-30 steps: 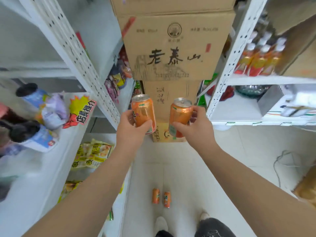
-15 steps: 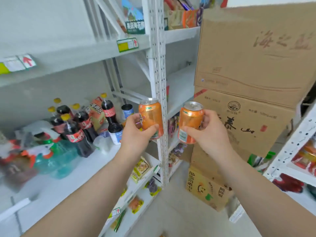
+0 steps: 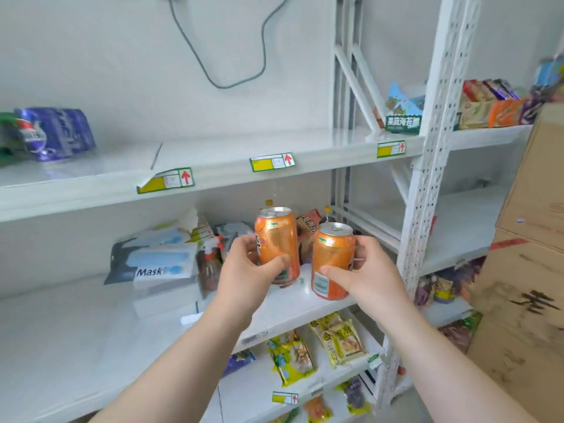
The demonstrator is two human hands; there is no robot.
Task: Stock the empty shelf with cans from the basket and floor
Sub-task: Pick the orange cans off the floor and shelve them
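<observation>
Orange cans held before mask packs, snack bags.

Left forearm and right forearm are bare over their whole visible length, from the lower edge of view to the wrist. Left hand and right hand are uncovered as well. Surface detail such as nails is too small to be judged in this view.
</observation>
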